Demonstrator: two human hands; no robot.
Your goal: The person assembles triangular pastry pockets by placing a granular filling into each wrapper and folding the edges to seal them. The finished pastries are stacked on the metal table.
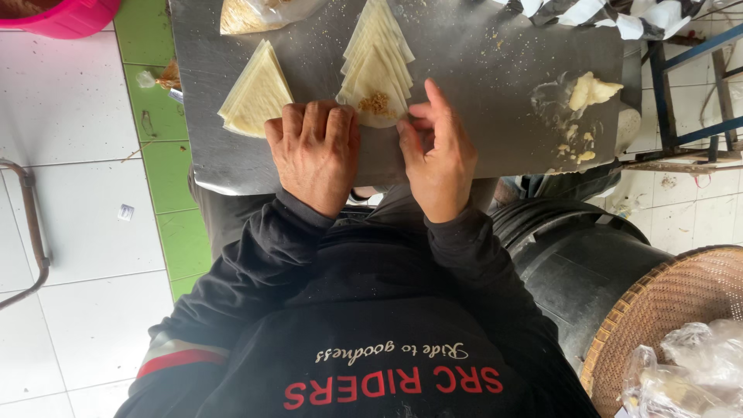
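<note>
Head view looks straight down on a grey metal tabletop (480, 93) with both hands at its near edge. Left hand (316, 151) lies palm down, fingers curled and closed together, knuckles pressing on the near left corner of a fanned row of thin, pale triangular pastry sheets (377, 58). Right hand (439, 151) is loosely open — thumb and fingertips pinch at the right edge of the nearest sheet, the index finger pointing away from the body. Between the two hands, on that nearest sheet, sits a small mound of brownish crumbly filling (376, 102).

Just left of the fanned row lies a second stack of triangular sheets (255, 91), apart from both hands, touching neither. At the far edge of the tabletop rests a clear bag (251, 14) with something golden inside. Toward the right side of the tabletop there is a smear of pale paste (588, 91) with scattered bits below it.

Beside the table on the left — white and green floor tiles (77, 116) and a pink tub (66, 17) at the top corner. To the right stand a black barrel (576, 263) and a woven basket (673, 302) holding crumpled plastic bags (693, 368).
</note>
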